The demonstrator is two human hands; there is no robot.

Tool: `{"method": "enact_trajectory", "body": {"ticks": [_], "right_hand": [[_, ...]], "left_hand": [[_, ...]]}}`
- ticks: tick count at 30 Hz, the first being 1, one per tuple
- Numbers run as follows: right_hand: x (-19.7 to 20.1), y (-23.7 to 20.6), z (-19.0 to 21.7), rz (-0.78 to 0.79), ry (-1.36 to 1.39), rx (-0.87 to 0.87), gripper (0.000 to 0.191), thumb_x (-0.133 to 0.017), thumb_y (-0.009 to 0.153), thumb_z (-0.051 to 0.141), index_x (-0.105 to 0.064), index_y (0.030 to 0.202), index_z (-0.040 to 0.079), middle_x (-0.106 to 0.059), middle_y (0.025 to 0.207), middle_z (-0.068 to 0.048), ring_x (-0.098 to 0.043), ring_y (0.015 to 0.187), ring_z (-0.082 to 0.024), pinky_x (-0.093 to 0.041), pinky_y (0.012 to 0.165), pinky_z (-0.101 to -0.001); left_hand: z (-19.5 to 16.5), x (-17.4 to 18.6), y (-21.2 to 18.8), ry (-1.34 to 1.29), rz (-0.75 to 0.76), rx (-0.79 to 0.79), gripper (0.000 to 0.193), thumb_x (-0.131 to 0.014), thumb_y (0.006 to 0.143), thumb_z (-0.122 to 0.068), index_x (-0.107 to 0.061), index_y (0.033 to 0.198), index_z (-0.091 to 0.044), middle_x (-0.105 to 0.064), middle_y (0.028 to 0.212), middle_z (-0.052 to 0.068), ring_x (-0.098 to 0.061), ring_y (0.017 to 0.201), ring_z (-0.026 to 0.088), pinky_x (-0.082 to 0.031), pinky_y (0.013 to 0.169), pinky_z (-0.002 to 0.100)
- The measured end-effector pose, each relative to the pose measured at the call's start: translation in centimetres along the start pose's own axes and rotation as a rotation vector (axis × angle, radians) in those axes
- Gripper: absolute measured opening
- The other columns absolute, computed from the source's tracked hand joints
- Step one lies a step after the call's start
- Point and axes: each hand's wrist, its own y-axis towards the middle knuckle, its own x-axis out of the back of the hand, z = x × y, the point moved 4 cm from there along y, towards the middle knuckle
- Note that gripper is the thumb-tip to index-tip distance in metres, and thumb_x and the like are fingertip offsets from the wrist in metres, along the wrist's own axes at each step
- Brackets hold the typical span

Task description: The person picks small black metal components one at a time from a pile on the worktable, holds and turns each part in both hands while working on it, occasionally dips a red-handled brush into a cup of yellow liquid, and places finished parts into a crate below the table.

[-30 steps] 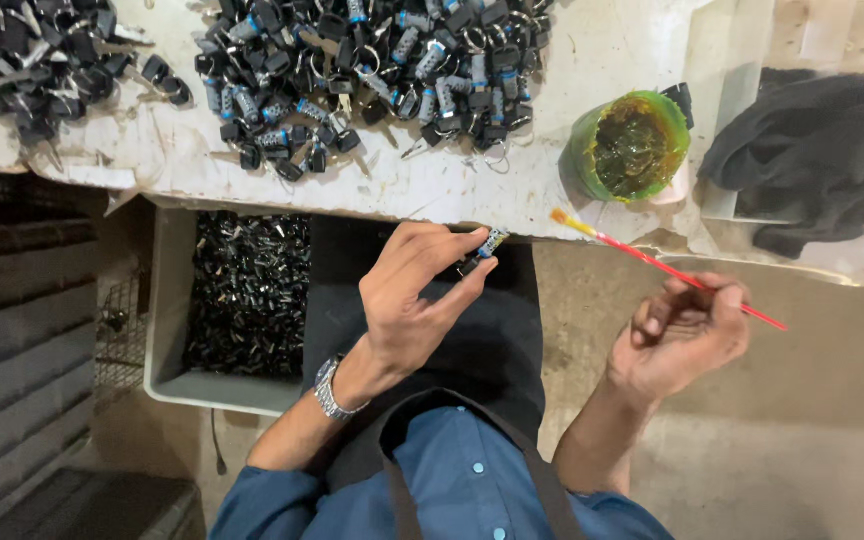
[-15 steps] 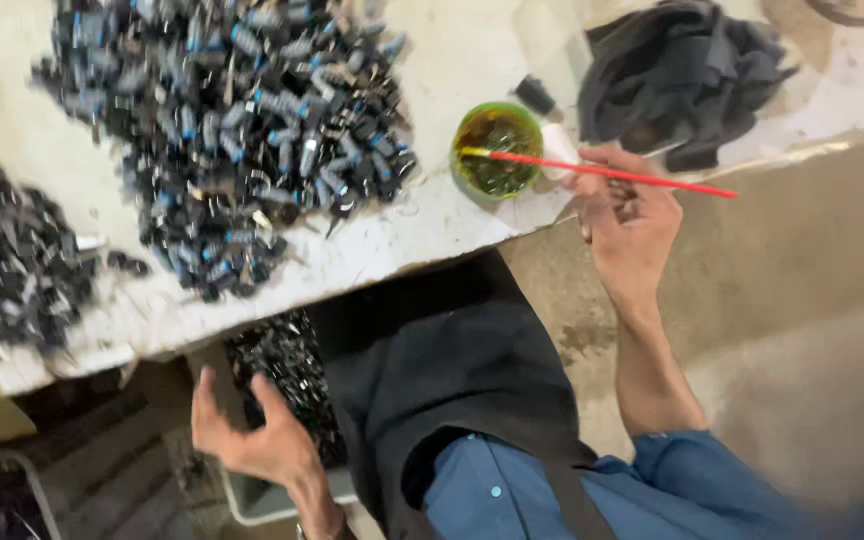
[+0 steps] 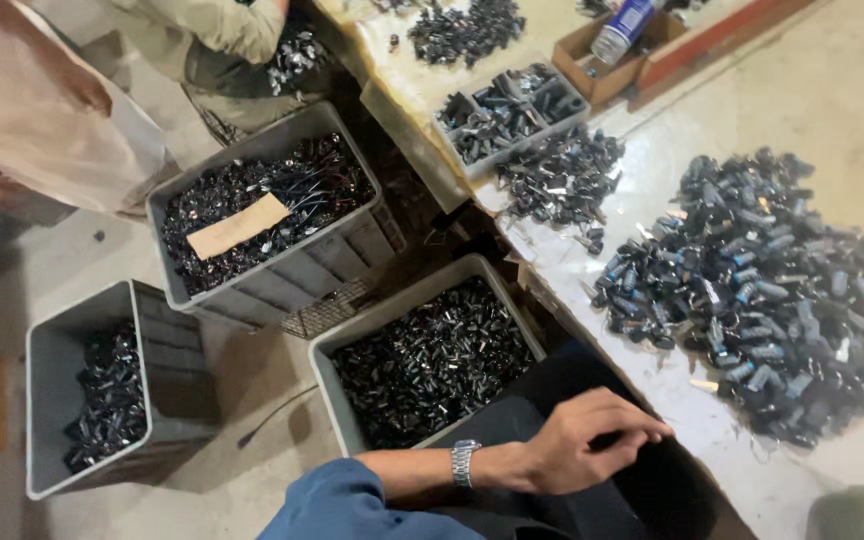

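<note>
- The left hand (image 3: 577, 450) hovers over the person's dark lap at the near edge of the scene, a wristwatch (image 3: 463, 463) on the wrist and a blue sleeve (image 3: 352, 505) behind it.
- Its grip is loosely curled, fingertips (image 3: 652, 432) drawn toward the thumb; whether anything small sits between them cannot be told.
- The right hand is out of view.
- Just left of the hand, on the floor, stands a grey bin (image 3: 347, 335) filled with small dark metal parts (image 3: 432, 365); the hand is near its right rim, not touching.
- To the right of the hand runs the pale desk (image 3: 672, 395), carrying a large heap of dark and bluish parts (image 3: 762, 290), close to the fingertips but apart from them.
- Farther along the desk lie a smaller heap (image 3: 562, 180) and a shallow tray of parts (image 3: 507, 110).
- A second grey bin (image 3: 307, 265) stands farther left, a strip of cardboard (image 3: 237, 226) lying on its parts.
- A third grey bin (image 3: 52, 400) sits at the near left, partly filled.
- Another person in light clothing (image 3: 42, 110) is at the far left.
</note>
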Motion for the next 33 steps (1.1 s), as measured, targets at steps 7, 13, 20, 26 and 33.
{"method": "enact_trajectory", "body": {"ticks": [7,13,20,26,33], "right_hand": [[-3.7,-3.2,-3.7,0.282,0.351,-0.009,0.032,-0.067,0.103,0.015,-0.065,0.130,-0.001,-0.073,0.111,-0.017,-0.070,0.097,-0.025,-0.057,0.085,-0.0403],[-2.4,-3.3,-6.2,0.394,0.429,0.023,0.034,-0.063,0.102,0.013,-0.062,0.133,-0.002,-0.073,0.114,-0.015,-0.072,0.101,-0.022,-0.059,0.088,-0.0393],[-5.0,-0.6,-2.1,0.622,0.631,-0.236,0.042,-0.062,0.095,0.006,-0.059,0.135,-0.008,-0.072,0.113,-0.021,-0.072,0.101,-0.025,-0.062,0.084,-0.0405],[-6.4,2.4,2.0,0.637,0.676,-0.501,0.032,-0.059,0.100,0.008,-0.064,0.120,-0.016,-0.073,0.105,-0.025,-0.075,0.090,-0.033,-0.063,0.076,-0.0465],[-5.7,8.3,3.5,0.467,0.745,-0.326,0.036,-0.050,0.113,0.019,-0.066,0.118,-0.014,-0.073,0.105,-0.024,-0.071,0.084,-0.029,-0.059,0.069,-0.0412]], "left_hand": [[2.4,-4.9,-2.8,-0.277,0.267,0.184,0.022,-0.068,0.108,-0.012,-0.068,0.130,-0.009,-0.070,0.119,0.006,-0.067,0.100,0.012,-0.059,0.092,0.023],[3.7,-6.8,-3.8,-0.571,0.439,0.326,0.033,-0.073,0.106,-0.019,-0.067,0.136,-0.008,-0.070,0.130,0.008,-0.067,0.117,0.011,-0.057,0.103,0.025],[4.9,-0.4,-1.5,-0.337,0.305,0.232,0.028,-0.072,0.104,-0.015,-0.069,0.130,-0.006,-0.076,0.116,0.009,-0.074,0.107,0.013,-0.059,0.097,0.026],[4.1,4.4,-0.7,-0.215,0.272,0.178,0.034,-0.068,0.103,-0.006,-0.064,0.137,-0.003,-0.075,0.119,0.011,-0.074,0.107,0.014,-0.060,0.098,0.028],[5.8,5.3,-1.8,-0.703,-0.018,0.396,0.033,-0.068,0.102,0.001,-0.063,0.134,0.009,-0.074,0.116,0.017,-0.072,0.105,0.022,-0.061,0.094,0.036]]}}
